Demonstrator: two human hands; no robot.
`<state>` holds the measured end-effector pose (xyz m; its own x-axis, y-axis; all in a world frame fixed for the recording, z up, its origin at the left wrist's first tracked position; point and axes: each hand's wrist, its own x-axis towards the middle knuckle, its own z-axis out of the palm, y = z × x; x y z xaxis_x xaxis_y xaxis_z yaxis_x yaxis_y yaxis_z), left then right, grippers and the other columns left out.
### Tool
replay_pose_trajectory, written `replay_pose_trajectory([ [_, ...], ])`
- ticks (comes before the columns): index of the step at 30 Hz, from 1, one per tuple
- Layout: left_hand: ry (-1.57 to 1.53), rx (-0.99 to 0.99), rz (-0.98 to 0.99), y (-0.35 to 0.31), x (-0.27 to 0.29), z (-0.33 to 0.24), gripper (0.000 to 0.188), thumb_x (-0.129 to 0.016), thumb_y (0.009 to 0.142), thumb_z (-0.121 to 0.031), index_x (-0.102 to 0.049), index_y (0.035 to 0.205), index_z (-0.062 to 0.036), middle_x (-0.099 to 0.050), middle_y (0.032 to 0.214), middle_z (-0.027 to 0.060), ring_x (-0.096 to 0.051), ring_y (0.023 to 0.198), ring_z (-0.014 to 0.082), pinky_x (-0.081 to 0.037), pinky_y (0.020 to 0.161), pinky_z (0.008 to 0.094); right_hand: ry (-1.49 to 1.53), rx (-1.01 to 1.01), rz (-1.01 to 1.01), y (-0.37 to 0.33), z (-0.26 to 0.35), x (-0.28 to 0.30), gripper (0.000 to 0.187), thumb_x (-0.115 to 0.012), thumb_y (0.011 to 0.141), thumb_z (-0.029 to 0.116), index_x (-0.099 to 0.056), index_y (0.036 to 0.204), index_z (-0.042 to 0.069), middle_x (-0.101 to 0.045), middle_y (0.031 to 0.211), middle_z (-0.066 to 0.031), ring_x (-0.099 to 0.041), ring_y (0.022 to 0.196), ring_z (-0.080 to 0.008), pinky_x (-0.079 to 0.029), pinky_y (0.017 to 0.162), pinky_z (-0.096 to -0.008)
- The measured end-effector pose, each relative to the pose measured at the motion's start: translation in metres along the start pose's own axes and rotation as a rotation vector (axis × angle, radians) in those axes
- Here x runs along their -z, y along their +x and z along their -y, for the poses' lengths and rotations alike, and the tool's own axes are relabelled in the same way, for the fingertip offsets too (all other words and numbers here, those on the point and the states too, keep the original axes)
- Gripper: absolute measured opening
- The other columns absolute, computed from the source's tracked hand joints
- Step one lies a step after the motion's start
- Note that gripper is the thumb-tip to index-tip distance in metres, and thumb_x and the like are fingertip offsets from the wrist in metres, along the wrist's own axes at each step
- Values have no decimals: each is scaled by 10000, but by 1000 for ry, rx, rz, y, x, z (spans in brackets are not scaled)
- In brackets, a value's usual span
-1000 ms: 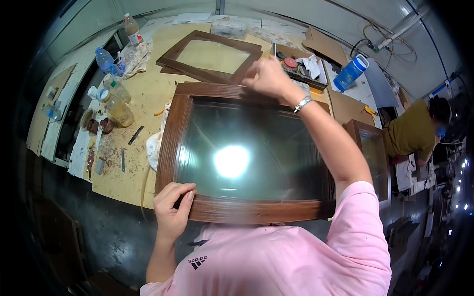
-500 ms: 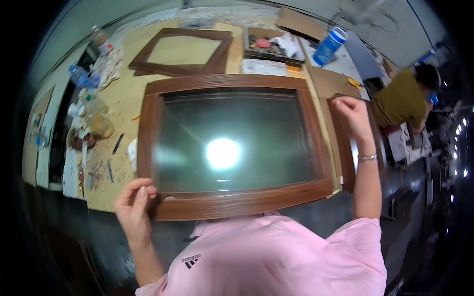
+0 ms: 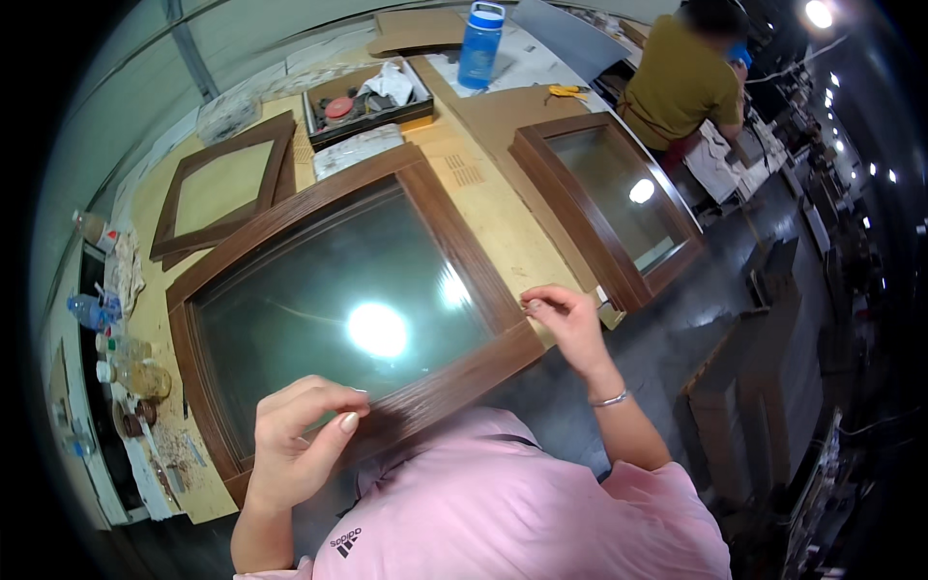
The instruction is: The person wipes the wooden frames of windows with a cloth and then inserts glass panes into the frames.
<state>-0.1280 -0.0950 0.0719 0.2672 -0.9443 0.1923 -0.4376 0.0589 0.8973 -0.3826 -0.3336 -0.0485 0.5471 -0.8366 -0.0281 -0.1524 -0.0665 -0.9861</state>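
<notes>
A brown wood-framed glass panel (image 3: 435, 391) lies on the workbench in front of me, tilted in view, with a bright light reflected in its glass. Over its near rail is my left hand (image 3: 295, 440), its thumb and forefinger brought together in a pinch. A tiny pale glint shows at those fingertips, too small to name. My right hand (image 3: 565, 324) is beside the panel's near right corner, fingers pressed together. Whatever it may hold is hidden. Farther right, a narrower brown framed glass panel (image 3: 556, 193) rests on cardboard at the bench edge.
Brown frames (image 3: 278, 159) lie at the back left. Behind the panel are an open box (image 3: 420, 111) with a cloth and red lid, and a blue bottle (image 3: 480, 48). Plastic bottles (image 3: 145, 379) line the left edge. A co-worker (image 3: 677, 82) is at the far right.
My view has turned to the right. My right hand has come down from the narrower panel to the large panel's near right corner. My left hand has moved right, over the near rail.
</notes>
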Motion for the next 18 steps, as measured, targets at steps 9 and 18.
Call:
replay_pose_trajectory([
  [9, 49, 47, 115, 19, -28, 0, 115, -670, 854, -62, -716, 914, 25, -712, 823, 108, -671, 757, 194, -510, 703, 296, 127, 32, -59, -22, -8, -22, 215, -593, 917, 4, -641, 1112, -74, -580, 1123, -90, -600, 1015, -167, -519, 856, -282],
  [18, 99, 99, 140, 8, -30, 3, 119, -665, 837, -25, -715, 933, 25, -714, 839, 122, -676, 761, 210, -519, 705, 307, 114, 189, -163, -25, -12, -36, 220, -543, 924, 31, -627, 1107, -60, -562, 1083, -85, -565, 947, -142, -490, 804, -261],
])
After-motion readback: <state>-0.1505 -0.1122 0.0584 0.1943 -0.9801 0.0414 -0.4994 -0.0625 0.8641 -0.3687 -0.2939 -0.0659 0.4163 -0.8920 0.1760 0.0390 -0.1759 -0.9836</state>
